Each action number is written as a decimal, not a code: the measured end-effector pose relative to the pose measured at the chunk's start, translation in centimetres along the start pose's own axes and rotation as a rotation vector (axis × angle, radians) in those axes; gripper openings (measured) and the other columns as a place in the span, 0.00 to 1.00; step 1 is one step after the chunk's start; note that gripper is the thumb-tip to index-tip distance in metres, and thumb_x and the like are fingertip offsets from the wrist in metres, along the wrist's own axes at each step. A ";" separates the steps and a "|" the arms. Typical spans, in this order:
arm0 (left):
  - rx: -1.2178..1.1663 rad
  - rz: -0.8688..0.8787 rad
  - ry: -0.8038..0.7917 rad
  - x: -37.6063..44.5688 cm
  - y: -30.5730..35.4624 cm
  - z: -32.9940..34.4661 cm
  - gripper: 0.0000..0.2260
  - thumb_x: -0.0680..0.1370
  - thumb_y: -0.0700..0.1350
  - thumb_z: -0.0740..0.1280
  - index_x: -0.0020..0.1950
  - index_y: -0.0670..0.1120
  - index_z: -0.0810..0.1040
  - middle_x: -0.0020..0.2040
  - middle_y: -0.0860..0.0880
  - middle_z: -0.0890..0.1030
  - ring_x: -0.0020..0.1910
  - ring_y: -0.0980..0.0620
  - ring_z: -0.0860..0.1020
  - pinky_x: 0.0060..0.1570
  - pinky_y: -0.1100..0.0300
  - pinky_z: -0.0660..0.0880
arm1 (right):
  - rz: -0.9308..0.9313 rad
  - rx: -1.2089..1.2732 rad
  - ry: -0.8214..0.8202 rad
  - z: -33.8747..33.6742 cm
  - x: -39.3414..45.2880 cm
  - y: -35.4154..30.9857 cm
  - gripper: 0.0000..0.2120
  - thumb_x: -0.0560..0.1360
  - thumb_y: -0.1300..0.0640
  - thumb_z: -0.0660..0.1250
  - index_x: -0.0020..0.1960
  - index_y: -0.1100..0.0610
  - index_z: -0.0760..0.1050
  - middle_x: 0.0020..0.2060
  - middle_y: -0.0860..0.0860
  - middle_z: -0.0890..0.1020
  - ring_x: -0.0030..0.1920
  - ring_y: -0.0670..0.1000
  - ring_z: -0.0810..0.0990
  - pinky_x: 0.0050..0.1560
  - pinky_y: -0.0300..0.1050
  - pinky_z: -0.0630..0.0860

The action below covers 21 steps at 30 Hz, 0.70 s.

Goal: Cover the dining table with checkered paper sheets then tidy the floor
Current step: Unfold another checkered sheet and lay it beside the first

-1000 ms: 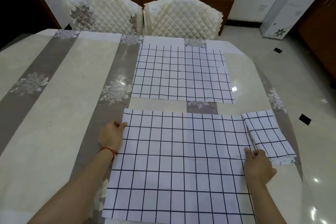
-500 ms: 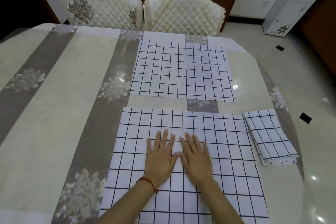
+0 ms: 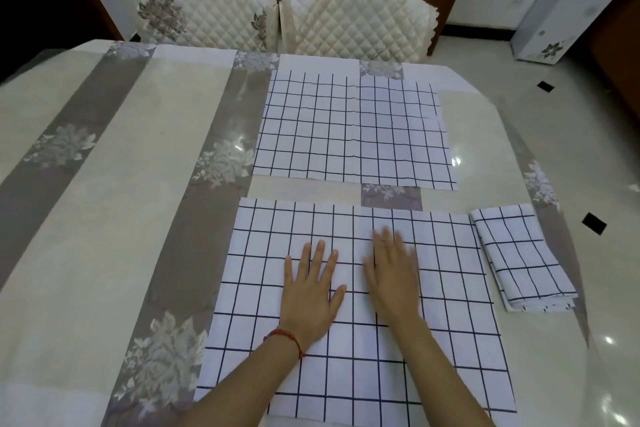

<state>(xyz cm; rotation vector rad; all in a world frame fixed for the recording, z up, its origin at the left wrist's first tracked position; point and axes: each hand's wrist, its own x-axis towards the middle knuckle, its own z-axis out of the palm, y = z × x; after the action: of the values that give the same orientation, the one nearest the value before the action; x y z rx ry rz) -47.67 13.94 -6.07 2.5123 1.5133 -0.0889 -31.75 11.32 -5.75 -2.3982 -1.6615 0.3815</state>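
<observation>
Both hands, left point(image 3: 309, 291) and right point(image 3: 393, 276), lie open and flat on the near checkered sheet point(image 3: 446, 340), smoothing it onto the worktop point(image 3: 104, 218). Next, probably unfold the folded sheets point(image 3: 519, 260) right of the right hand.

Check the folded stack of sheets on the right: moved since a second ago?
No. The folded stack lies just off the right edge of the near sheet, by the table edge, as before.
</observation>
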 end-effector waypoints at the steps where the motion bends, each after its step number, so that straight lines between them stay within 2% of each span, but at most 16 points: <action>1: 0.002 0.000 -0.004 0.0 0.0 0.0 0.27 0.76 0.59 0.50 0.71 0.50 0.65 0.72 0.47 0.67 0.70 0.43 0.66 0.68 0.45 0.47 | -0.110 -0.027 -0.053 0.7 0.5 -0.8 0.26 0.80 0.45 0.47 0.76 0.47 0.45 0.74 0.43 0.43 0.76 0.48 0.41 0.73 0.49 0.36; 3: 0.006 0.000 -0.007 0.0 0.1 0.0 0.27 0.76 0.60 0.50 0.71 0.50 0.65 0.72 0.46 0.67 0.71 0.43 0.66 0.67 0.44 0.49 | -0.205 -0.087 -0.115 1.4 1.2 -0.9 0.26 0.80 0.42 0.45 0.75 0.44 0.42 0.73 0.41 0.39 0.75 0.45 0.37 0.73 0.48 0.33; 7: 0.005 -0.004 -0.010 0.0 0.1 0.1 0.27 0.76 0.60 0.50 0.72 0.50 0.64 0.73 0.46 0.66 0.71 0.42 0.65 0.66 0.43 0.52 | -0.025 -0.073 -0.050 0.6 1.9 2.9 0.26 0.80 0.42 0.45 0.75 0.45 0.43 0.75 0.43 0.43 0.74 0.44 0.37 0.73 0.48 0.34; 10: -0.032 0.005 -0.008 0.1 -0.1 0.6 0.28 0.77 0.60 0.47 0.75 0.51 0.56 0.76 0.47 0.57 0.74 0.40 0.56 0.69 0.42 0.45 | 0.170 -0.048 -0.038 -1.0 1.1 6.2 0.26 0.80 0.44 0.45 0.76 0.47 0.44 0.77 0.47 0.45 0.76 0.47 0.39 0.75 0.52 0.37; 13: -0.039 0.006 -0.002 0.3 -0.2 1.2 0.28 0.76 0.61 0.41 0.75 0.54 0.44 0.76 0.49 0.45 0.75 0.42 0.43 0.72 0.38 0.35 | 0.286 -0.057 0.019 -1.7 -0.5 5.5 0.26 0.81 0.47 0.45 0.76 0.52 0.47 0.77 0.52 0.48 0.77 0.51 0.44 0.75 0.57 0.40; 15: -0.047 0.010 -0.008 0.2 -0.3 1.4 0.28 0.75 0.62 0.38 0.73 0.55 0.38 0.76 0.51 0.39 0.74 0.43 0.36 0.71 0.41 0.32 | 0.153 -0.059 0.057 -1.1 -2.0 2.5 0.25 0.80 0.48 0.46 0.76 0.54 0.49 0.77 0.53 0.50 0.77 0.53 0.45 0.74 0.55 0.38; 17: -0.044 0.012 -0.014 0.3 -0.3 1.5 0.28 0.74 0.63 0.35 0.72 0.56 0.34 0.75 0.52 0.36 0.73 0.44 0.33 0.71 0.43 0.30 | -0.008 -0.020 -0.010 0.4 -4.0 -0.7 0.26 0.80 0.46 0.46 0.75 0.50 0.44 0.76 0.49 0.43 0.75 0.50 0.37 0.72 0.49 0.30; 18: -0.035 0.017 -0.018 0.3 -0.3 1.5 0.28 0.73 0.63 0.33 0.71 0.56 0.32 0.74 0.52 0.34 0.73 0.45 0.31 0.70 0.44 0.30 | -0.039 -0.007 -0.043 1.1 -5.1 -1.6 0.26 0.80 0.44 0.46 0.75 0.48 0.42 0.74 0.46 0.40 0.74 0.49 0.34 0.71 0.47 0.28; 21: -0.035 0.017 -0.019 0.3 -0.3 1.6 0.28 0.74 0.63 0.34 0.70 0.56 0.30 0.74 0.52 0.32 0.72 0.46 0.30 0.70 0.44 0.30 | 0.016 -0.024 -0.051 2.1 -7.0 -0.7 0.26 0.80 0.43 0.46 0.74 0.45 0.39 0.73 0.43 0.38 0.74 0.48 0.34 0.72 0.46 0.29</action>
<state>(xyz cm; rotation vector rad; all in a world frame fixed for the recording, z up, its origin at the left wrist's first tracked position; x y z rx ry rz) -47.71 14.01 -7.70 2.4898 1.4733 -0.0825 -35.38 5.01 -6.80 -2.4407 -1.6783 0.4314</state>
